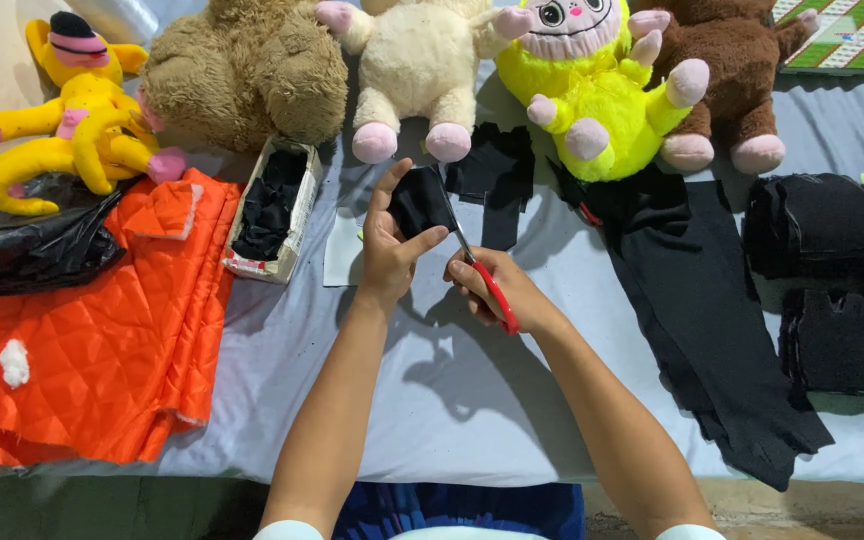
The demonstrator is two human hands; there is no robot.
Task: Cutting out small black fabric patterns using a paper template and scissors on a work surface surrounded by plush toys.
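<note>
Near frame centre, the left hand (388, 250) grips a small black fabric piece (420, 203); the right hand (497, 288) clasps red-handled scissors (479, 272) cutting its edge.

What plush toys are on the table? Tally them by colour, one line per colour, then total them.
Yellow toys: 2
Brown toys: 2
Cream toy: 1
Total: 5
</note>
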